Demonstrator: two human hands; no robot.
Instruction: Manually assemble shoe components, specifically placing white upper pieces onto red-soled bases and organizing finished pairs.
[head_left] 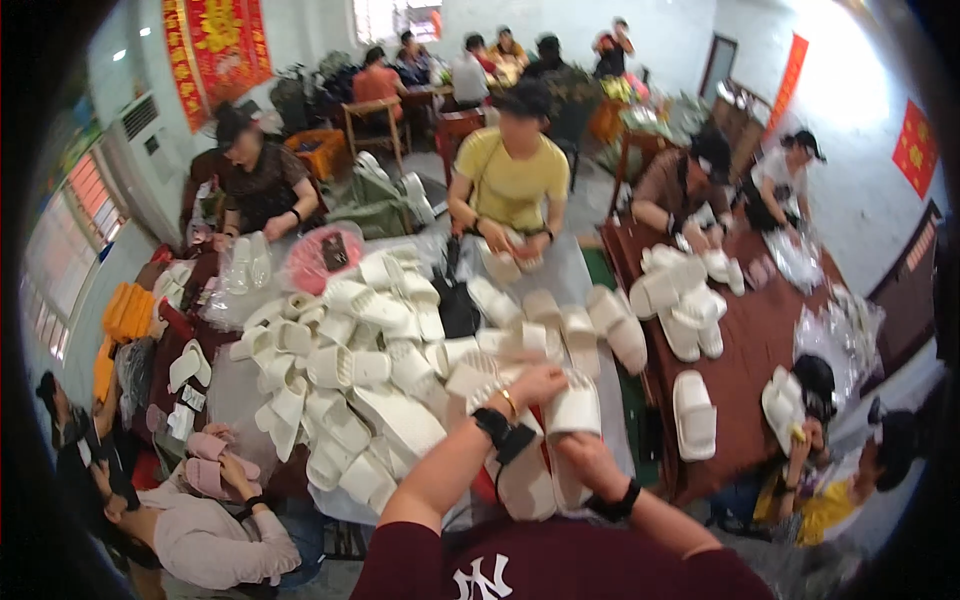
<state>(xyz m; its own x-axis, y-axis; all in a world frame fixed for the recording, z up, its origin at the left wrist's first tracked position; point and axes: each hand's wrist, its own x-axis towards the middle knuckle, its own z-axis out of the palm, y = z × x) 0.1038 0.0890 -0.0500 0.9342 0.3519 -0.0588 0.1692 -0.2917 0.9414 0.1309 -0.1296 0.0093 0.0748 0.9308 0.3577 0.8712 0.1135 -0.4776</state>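
Note:
A pair of cream slide slippers stands upright side by side in front of me. My right hand (588, 462) is closed on the right-hand slipper (574, 408), at its side below the wide strap. My left hand (536, 386) reaches across the top of the left-hand slipper (524, 488). It partly covers that slipper, and its fingers are too blurred to tell whether they grip. To the left of my hands lies a large heap of cream slippers (345, 370). More cream slippers (618, 325) rest just beyond my hands, to the right.
Opposite, a person in yellow (512, 170) handles slippers. Another table (640, 262) on the right bears slippers (694, 415) and clear plastic bags (840, 330). A pink plastic bag (320, 258) sits behind the heap. At left, a person holds pink slippers (212, 465). Several other people work around.

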